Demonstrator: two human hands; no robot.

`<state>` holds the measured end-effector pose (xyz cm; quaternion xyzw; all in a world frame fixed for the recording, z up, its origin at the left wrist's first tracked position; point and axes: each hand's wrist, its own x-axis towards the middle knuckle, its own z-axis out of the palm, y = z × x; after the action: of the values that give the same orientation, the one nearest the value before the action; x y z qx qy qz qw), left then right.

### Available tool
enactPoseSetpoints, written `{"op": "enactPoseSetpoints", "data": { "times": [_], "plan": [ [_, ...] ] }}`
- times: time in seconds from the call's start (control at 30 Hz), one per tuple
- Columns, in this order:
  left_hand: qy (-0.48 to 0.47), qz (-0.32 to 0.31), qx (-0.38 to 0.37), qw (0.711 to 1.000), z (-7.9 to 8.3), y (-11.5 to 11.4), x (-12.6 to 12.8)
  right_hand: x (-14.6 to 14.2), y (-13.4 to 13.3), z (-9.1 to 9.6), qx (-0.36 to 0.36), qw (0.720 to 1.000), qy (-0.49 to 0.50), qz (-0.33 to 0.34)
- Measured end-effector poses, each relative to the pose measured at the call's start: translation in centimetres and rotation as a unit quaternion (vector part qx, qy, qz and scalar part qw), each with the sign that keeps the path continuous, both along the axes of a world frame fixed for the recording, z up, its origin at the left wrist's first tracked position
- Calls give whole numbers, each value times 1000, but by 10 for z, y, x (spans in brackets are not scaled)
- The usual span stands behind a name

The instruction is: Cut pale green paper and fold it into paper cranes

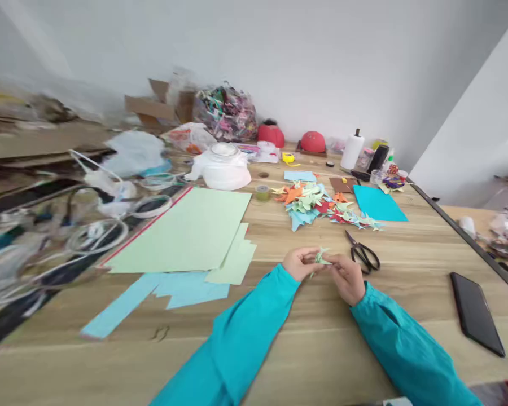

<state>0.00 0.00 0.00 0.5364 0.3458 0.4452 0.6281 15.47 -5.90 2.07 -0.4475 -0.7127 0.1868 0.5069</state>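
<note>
Between my two hands is a small folded figure of light green paper (pixel 320 258), with pointed tips like a paper crane. My left hand (pixel 298 263) pinches it from the left side. From the right, the fingers of my right hand (pixel 347 277) are closed on its other side. Just right of my right hand lie black-handled scissors (pixel 366 256), blades pointing away. Beyond my hands is a heap of folded paper figures (pixel 311 200) in green, orange, red and blue. Large light green paper sheets (pixel 182 231) lie to the left, partly over light blue paper pieces (pixel 195 290).
A black phone (pixel 477 313) lies at the right. A turquoise sheet (pixel 380 203), a tape roll (pixel 262 193) and a white bottle (pixel 353 151) are farther back. Coiled white cables (pixel 97 237) crowd the left edge. Red caps (pixel 312 141) and a stuffed plastic bag (pixel 226 113) stand by the wall.
</note>
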Motion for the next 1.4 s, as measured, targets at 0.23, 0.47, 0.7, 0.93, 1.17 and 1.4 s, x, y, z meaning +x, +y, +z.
{"op": "enactPoseSetpoints", "data": {
  "times": [0.23,0.47,0.7,0.93,1.17,1.4],
  "plan": [
    [88,84,126,985,-1,-9,3,0,-1,-1,9,998,-38,-50],
    [168,136,313,925,1,-12,-2,0,0,6,98,988,-97,-74],
    [200,153,454,855,5,-15,-2,0,-3,7,129,979,-123,-100],
    [195,207,480,830,7,-15,-3,2,-2,7,133,975,-131,-117],
    [144,259,375,878,9,-10,-4,27,13,9,-99,864,-250,-427],
    [143,295,325,887,8,-5,-2,38,16,-3,-183,851,-295,-395]
  ]
}}
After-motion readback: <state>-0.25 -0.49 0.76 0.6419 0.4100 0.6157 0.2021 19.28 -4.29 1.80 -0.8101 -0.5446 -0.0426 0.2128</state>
